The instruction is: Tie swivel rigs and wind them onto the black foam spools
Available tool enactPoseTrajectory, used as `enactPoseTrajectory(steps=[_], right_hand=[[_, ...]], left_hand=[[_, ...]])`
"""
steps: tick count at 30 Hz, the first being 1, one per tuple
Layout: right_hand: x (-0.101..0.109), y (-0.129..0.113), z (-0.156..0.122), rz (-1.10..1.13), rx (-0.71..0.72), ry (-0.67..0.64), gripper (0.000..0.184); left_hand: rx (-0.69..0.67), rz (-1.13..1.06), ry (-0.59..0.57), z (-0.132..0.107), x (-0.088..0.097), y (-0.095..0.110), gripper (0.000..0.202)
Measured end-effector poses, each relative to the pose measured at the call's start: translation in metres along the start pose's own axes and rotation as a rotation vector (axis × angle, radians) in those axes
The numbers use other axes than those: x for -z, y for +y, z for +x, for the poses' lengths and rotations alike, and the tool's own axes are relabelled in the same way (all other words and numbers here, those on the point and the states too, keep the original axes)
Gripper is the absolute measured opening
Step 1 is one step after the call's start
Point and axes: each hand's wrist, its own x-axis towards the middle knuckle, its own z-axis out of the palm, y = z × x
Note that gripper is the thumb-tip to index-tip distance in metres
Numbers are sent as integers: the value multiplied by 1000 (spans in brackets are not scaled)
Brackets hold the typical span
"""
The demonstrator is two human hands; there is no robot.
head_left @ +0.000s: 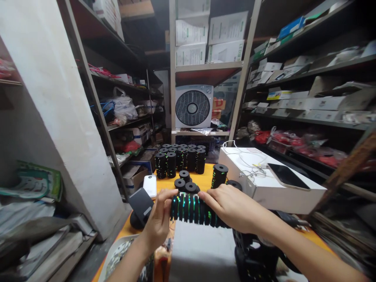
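Your left hand [160, 219] and right hand [232, 209] both grip a row of black rolls [192, 209], held sideways between them: left fingers curl round its left end, right fingers close over its right part. It sits above the near side of the orange table [205, 179]. Farther off stand stacks of rolls [180, 158]; a white box [264, 188] bearing a phone [286, 176] lies right

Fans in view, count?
1. White box fan on the rear middle shelf, straight beyond the row of black rolls held between left hand and right hand. More may be hidden.
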Motion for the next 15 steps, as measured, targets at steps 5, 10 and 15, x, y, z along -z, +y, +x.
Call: enactPoseTrajectory(steps=[5,10,15], right_hand=[[-1,2,0,-10,12,28,62],[-4,3,0,5,14,83,60],[-13,-7,-7,-3,-23,225,49]], left_hand=[[79,-34,42,3,-5,8,31],[88,-180,83,2,-8,8,30],[189,-450,126,1,-10,6,32]])
